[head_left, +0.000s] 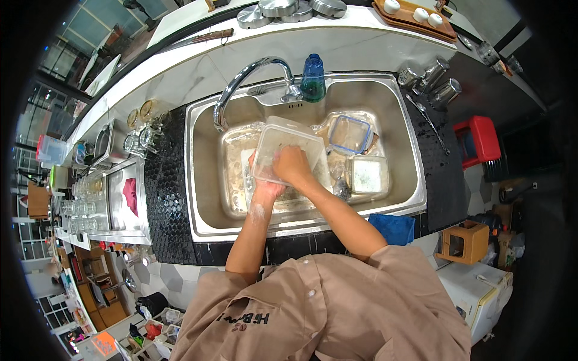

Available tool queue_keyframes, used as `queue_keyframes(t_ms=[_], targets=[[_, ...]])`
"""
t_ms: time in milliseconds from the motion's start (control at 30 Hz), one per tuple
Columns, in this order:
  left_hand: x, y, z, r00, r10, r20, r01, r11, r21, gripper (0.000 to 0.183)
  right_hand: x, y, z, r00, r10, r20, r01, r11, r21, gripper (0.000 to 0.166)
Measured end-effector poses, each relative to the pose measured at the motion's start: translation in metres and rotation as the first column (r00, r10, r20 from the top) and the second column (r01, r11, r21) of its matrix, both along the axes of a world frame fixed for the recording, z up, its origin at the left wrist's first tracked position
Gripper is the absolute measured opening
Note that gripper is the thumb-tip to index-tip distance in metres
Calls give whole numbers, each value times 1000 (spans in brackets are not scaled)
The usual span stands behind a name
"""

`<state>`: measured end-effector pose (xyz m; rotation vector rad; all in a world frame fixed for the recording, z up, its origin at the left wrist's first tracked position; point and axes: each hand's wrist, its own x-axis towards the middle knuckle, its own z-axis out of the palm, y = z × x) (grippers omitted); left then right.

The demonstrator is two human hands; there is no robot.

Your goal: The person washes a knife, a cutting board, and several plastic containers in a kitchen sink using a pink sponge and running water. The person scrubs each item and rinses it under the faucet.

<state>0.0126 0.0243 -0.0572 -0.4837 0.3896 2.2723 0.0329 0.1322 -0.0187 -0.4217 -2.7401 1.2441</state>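
Over the stainless steel sink (305,219), my left hand (267,182) grips a clear plastic container (289,135) at its lower left side, with some fingers seen through the plastic. My right hand (291,164) is closed inside the container, against its inner surface; whether it holds a scrubber is hidden. Beneath both hands a larger translucent tray or lid (321,173) lies in the sink. A blue-rimmed clear lid or container (350,134) and a square container with whitish contents (369,175) lie at the sink's right, beside a dark scrubber or mesh (342,189).
A chrome faucet (253,63) arches over the sink's left side, beside a blue bottle of green liquid (313,79). Glass mugs (144,135) stand left. Metal cups (433,79) and a long spoon or tongs (429,124) are on the right mat. A blue cloth (392,229) lies on the front edge.
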Motion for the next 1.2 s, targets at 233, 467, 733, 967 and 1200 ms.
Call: queue_keyframes(t_ms=[233,467,733,967,1200], targets=[[-31,11,-35,987,121,-110,-123,992,-9,71,-19,-9,-32,957,134,-258,-171,976,-131,27],[-45,11,-18,995,-12,-99,-11,973,-231,66,-17,3,-24,988,74,138,-71,997,-27,34],[-42,8,-18,959,66,-276,-135,961,-242,79,38,1,-31,926,338,-168,-347,938,-22,66],[-61,-5,-59,978,56,-200,-97,975,-201,80,19,-11,-14,870,451,-199,-473,878,-75,87],[-40,3,-25,985,-32,-172,16,995,-98,85,11,-5,-22,855,483,-187,-498,866,-38,100]])
